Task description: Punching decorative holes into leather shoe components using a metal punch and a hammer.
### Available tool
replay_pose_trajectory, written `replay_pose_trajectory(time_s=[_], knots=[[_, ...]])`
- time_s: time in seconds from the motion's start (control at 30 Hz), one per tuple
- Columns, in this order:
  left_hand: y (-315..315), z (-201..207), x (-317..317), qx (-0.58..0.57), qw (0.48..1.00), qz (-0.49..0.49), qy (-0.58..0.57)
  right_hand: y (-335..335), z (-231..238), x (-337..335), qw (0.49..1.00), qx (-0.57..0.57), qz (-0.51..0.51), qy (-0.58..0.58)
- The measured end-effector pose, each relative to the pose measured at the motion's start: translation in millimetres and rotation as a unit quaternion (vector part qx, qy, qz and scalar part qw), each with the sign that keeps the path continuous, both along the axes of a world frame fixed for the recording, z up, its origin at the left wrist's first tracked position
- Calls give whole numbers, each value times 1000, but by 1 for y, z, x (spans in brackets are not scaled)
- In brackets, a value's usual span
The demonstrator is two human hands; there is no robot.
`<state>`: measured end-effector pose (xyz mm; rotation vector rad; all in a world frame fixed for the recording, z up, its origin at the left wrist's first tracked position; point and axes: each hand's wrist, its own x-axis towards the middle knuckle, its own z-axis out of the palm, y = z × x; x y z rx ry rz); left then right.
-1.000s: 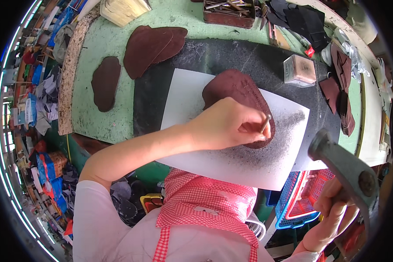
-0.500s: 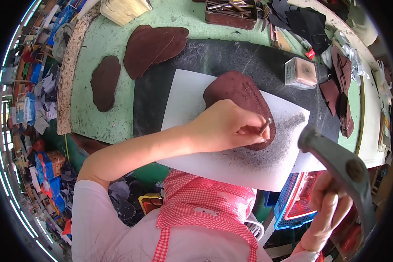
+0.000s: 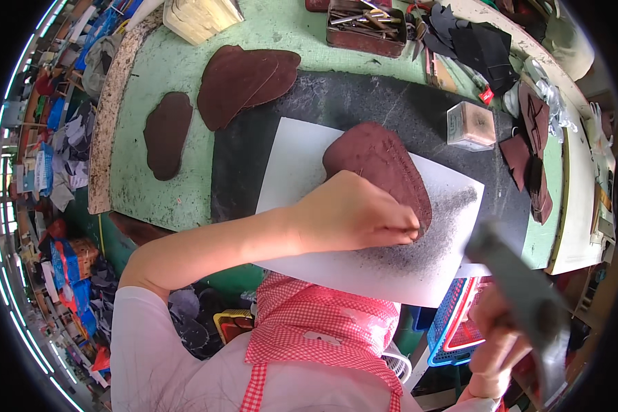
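Note:
A dark red-brown leather piece (image 3: 374, 154) with a row of small holes along its right edge lies on a sheet of white paper (image 3: 292, 154). My left hand (image 3: 357, 214) rests over its lower part, fingers pinched at the lower right edge. They close on a thin metal punch, which the fingers almost wholly hide now; its round end showed half a second ago. To the right, my right hand (image 3: 498, 336) is wrapped round a hammer (image 3: 518, 285), whose blurred grey metal part is raised beside the paper's right edge.
Dark specks cover the paper beside the leather. Beneath it is a black mat (image 3: 254, 151) on a green table (image 3: 127, 137). Other leather pieces (image 3: 233, 86), a clear box (image 3: 471, 126) and a metal tin of tools (image 3: 366, 34) stand around. A blue basket (image 3: 441, 336) sits below the table edge.
My left hand has tipped over, so the punch's end no longer shows. The hammer has shifted left and down with my right hand. The whole view has moved slightly.

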<state>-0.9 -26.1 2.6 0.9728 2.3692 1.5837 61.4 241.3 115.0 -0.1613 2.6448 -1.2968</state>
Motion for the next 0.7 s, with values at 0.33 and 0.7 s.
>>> replay_pose_trajectory(time_s=[0.33, 0.7], knots=[[-15, 0, 3, -52, 994, 11, -95, -10, -19, -7, 996, -88, -25, 19], [-8, 6, -2, 41, 978, 83, -188, -12, -34, -33, 993, 15, 98, -70]])
